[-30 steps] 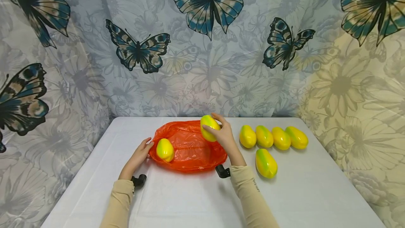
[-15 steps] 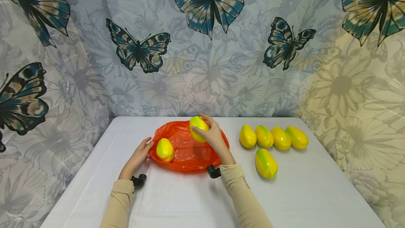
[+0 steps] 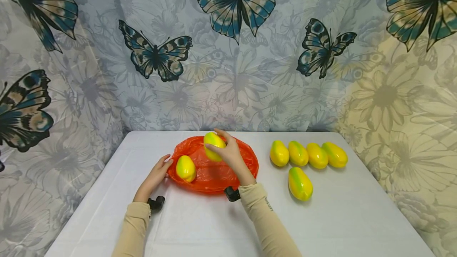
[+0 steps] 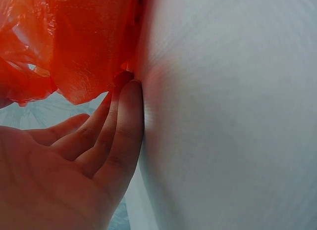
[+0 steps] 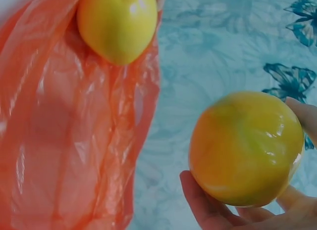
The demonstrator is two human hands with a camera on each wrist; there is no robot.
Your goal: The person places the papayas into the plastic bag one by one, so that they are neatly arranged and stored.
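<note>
fingertips of the left hand [image 3: 155,174], straight against the red bag [image 3: 217,178] at its 9 o'clock, are partly hidden; the right hand [image 3: 232,154] is cut off in the right wrist view; by it a glossy yellow-green fruit [image 3: 213,150], orange-tinged there, is pinched over the bag's 12 o'clock side.

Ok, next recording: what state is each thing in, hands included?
Red plastic bag: spread on the table, wrinkled.
Held fruit: lifted above the bag, clear of it.
Fruit at the bag's left side: resting, not held.
Four fruits to the right: lying side by side in a row.
Nearer fruit: lying apart, in front of the row.
Right hand: gripping the held fruit.
Left hand: touching the bag's left edge.
</note>
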